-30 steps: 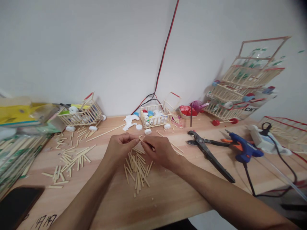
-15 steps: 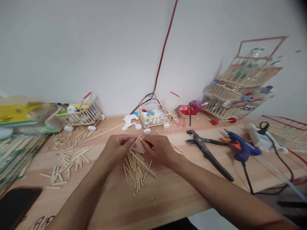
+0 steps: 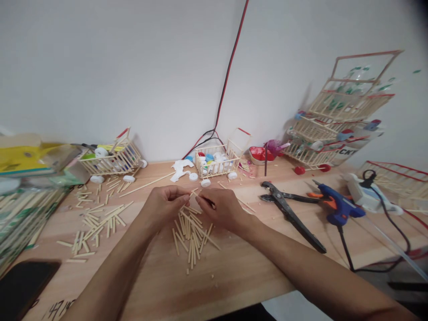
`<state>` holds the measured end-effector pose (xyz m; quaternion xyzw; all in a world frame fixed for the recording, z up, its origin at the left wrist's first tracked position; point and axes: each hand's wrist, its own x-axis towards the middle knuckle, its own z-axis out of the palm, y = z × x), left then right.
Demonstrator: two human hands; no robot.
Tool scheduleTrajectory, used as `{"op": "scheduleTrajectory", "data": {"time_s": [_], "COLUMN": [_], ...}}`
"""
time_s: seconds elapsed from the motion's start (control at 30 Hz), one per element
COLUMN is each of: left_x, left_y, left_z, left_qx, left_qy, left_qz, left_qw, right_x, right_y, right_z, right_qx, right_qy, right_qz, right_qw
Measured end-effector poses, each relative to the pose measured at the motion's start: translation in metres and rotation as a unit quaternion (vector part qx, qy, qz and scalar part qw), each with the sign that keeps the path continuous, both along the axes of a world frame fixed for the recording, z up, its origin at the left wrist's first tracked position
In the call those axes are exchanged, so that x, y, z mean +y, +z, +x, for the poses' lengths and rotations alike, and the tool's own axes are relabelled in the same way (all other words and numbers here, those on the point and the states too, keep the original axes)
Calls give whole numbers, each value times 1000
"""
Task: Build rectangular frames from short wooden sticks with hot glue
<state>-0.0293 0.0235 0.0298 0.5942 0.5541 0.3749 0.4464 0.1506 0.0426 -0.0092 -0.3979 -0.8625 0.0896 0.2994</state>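
Observation:
My left hand (image 3: 167, 203) is closed in a pinch, its thumb and fingertips on a short wooden stick (image 3: 193, 193). Facing it, my right hand (image 3: 222, 206) is curled, with thumb and forefinger pinched on a stick end; the two sets of fingertips almost meet. Whether they grip one stick or two is hard to tell. Below both hands, a loose pile of short wooden sticks (image 3: 192, 236) lies on the table (image 3: 234, 272). A second scatter of cut sticks (image 3: 96, 223) is spread left of my left forearm.
Small stick-built carts stand along the wall, one at left (image 3: 112, 160) and one behind my hands (image 3: 217, 162); stacked carts (image 3: 334, 120) rise at right. Black pliers (image 3: 290, 214) and a blue glue gun (image 3: 341, 205) lie right. A phone (image 3: 28, 285) and long bundled sticks (image 3: 30, 218) are left.
The fingertips of my two hands have closed in slightly, and less of the stick shows between them. Both hands stay above the pile, which looks the same.

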Motion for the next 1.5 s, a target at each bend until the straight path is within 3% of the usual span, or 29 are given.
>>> {"op": "scheduleTrajectory", "data": {"time_s": [0.4,0.7,1.5], "left_x": [3,4,4], "left_y": [-5,-9,-13], "left_z": [-3,-3,-1], "left_qx": [1,125,132], "left_qy": [-12,-32,-16], "left_qz": [24,145,160], "left_qw": [1000,981,978], "right_x": [1,1,1], "right_y": [0,0,-2], "right_z": [1,2,1], "right_qx": [5,3,7], "right_qy": [3,-3,0], "right_qz": [6,-1,12], "right_qw": [1000,1000,1000]}}
